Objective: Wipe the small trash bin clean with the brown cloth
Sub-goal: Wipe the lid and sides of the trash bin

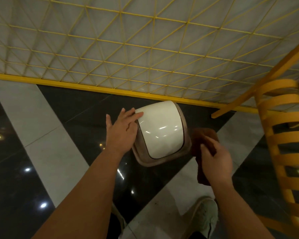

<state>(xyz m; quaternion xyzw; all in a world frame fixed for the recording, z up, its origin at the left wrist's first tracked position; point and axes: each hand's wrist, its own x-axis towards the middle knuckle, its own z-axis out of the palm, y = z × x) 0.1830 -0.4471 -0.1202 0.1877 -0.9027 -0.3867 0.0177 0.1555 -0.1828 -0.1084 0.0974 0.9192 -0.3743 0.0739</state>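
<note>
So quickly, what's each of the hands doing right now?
Left hand: open, straight fingers resting on the glossy white lid of the small trash bin.
Right hand: gripping the brown cloth.

The small white-lidded beige plastic trash bin [160, 133] stands on the glossy black-and-white tiled floor [47, 152], close before the yellow metal mesh fence [128, 49] that runs along the far side. The left hand [122, 130] lies against the bin's left side, its fingertips [139, 114] touching the far left corner of the lid. The right hand [214, 159] is just beside the bin's right side, holding the brown cloth [204, 137], which sits between that hand and the bin. To the right of the bin stands a yellow slatted wooden chair [283, 135], one of its legs reaching toward the fence base behind the bin. A pale sneaker [205, 216] rests on the floor at the near edge, below the right hand.
</note>
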